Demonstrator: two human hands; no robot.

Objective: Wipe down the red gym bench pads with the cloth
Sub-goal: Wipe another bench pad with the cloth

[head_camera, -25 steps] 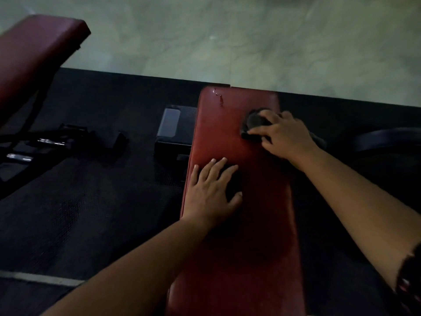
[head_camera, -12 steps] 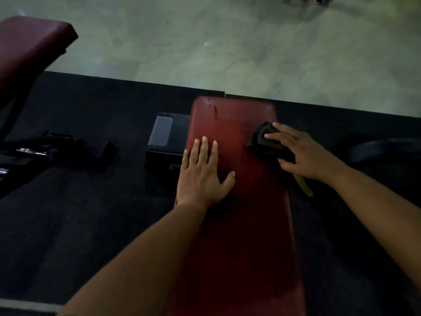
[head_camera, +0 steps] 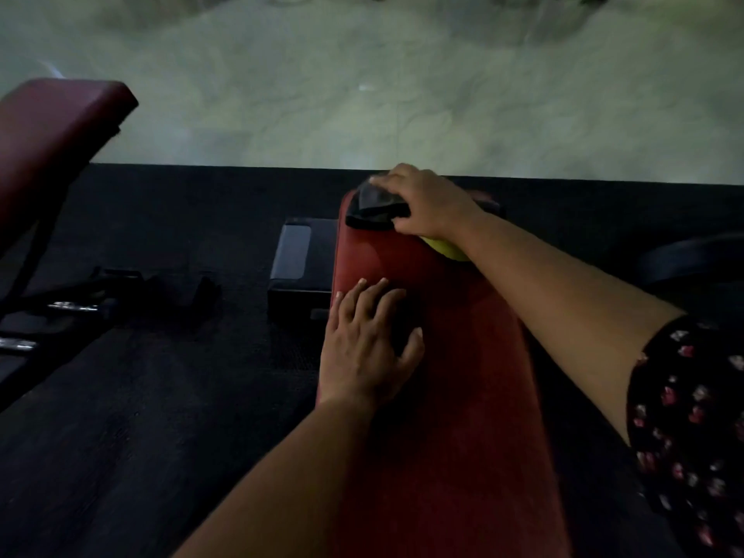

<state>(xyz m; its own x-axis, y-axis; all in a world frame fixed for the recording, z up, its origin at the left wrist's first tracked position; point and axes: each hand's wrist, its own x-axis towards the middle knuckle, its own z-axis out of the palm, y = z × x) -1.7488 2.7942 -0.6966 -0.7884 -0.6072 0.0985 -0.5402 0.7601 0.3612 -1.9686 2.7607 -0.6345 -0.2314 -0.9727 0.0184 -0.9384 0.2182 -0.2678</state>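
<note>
Now farther up: my right hand [head_camera: 432, 207] is sliding the dark crumpled cloth [head_camera: 372, 209] to the far end of the long red bench pad [head_camera: 455, 356].
It is gripping the cloth; my left hand [head_camera: 368, 348] is lying open on the pad.

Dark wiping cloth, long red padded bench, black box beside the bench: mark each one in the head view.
Dark wiping cloth [head_camera: 372, 209]: head view, on its exposed bunched middle.
Long red padded bench [head_camera: 463, 356]: head view, on the bare top surface.
Black box [head_camera: 302, 271]: head view, on its top face.
</note>
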